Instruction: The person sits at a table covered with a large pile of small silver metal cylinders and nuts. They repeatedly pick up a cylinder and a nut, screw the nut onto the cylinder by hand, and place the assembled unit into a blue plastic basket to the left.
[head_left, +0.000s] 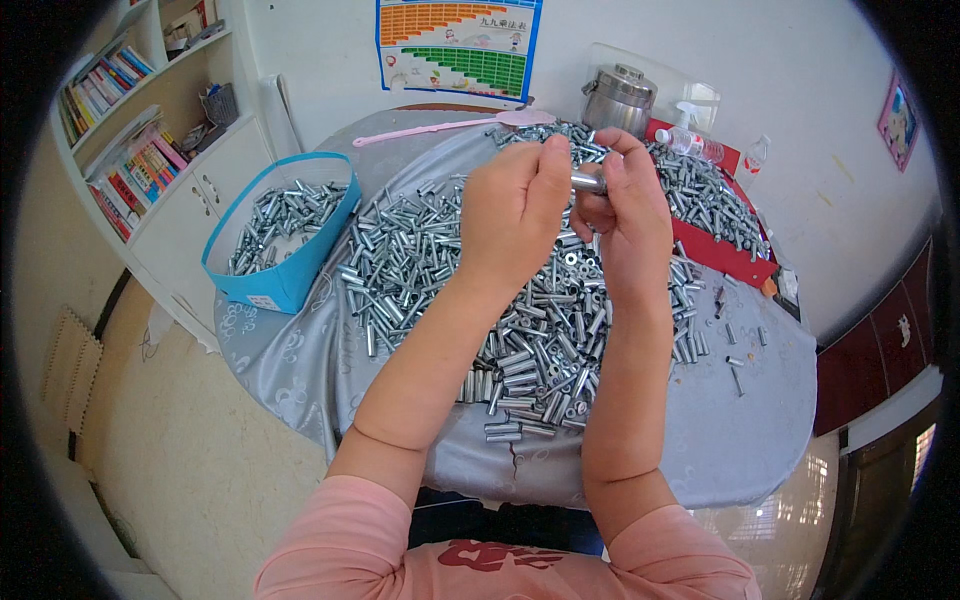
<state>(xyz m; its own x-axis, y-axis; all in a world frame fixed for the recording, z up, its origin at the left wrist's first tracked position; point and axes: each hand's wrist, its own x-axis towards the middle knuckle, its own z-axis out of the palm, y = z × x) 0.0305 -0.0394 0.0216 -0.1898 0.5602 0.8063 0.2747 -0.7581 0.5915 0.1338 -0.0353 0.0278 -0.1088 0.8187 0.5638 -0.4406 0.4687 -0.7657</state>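
Both hands are raised over a wide heap of shiny metal sleeves, bolts and washers (409, 251). Between them is a metal sleeve (586, 182), lying roughly level. My left hand (517, 210) is curled around its left end, and the fingers hide that part. The thumb and fingers of my right hand (630, 202) pinch the sleeve's right end. Whether a bolt sits inside the sleeve cannot be seen. Below my wrists, loose sleeves (517, 379) and washers (571, 259) lie mixed together.
A blue fabric bin (296, 281) with metal parts stands at left. A red box (720, 251) heaped with bolts is at right. Behind are a pink fly swatter (427, 133), a steel vacuum pot (621, 105) and plastic bottles (754, 157). A grey cloth (742, 442) covers the round table.
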